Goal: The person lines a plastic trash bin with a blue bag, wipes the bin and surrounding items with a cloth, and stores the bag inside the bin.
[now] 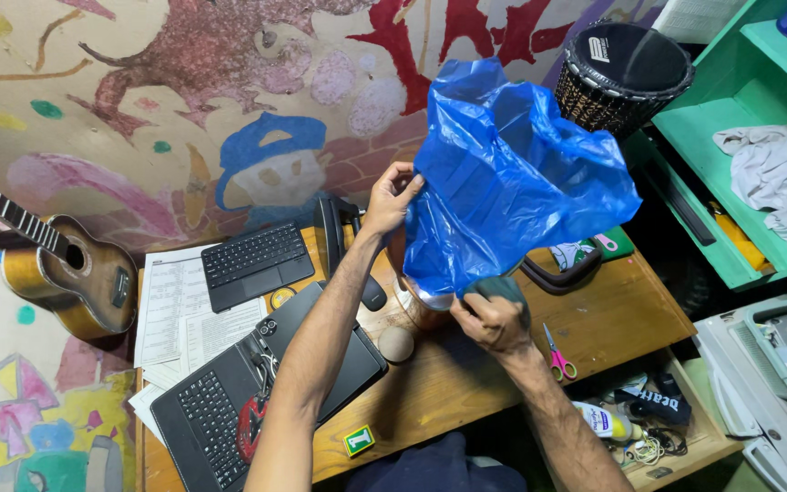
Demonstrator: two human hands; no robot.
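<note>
A painted mural wall [138, 100] backs a wooden desk [612, 310]; green shelves [730, 137] stand at the right.

The bag [512, 173] is thin, glossy blue plastic, creased all over. The desk [621, 310] is warm, matt wood. At nine o'clock, a guitar [75, 273] shows lacquered wood. Cloth [781, 178] at three o'clock looks soft, rumpled.

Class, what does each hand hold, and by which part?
Left hand pinches the blue bag at its upper edge; right hand grips a dark cloth at the bag's bottom.
</note>
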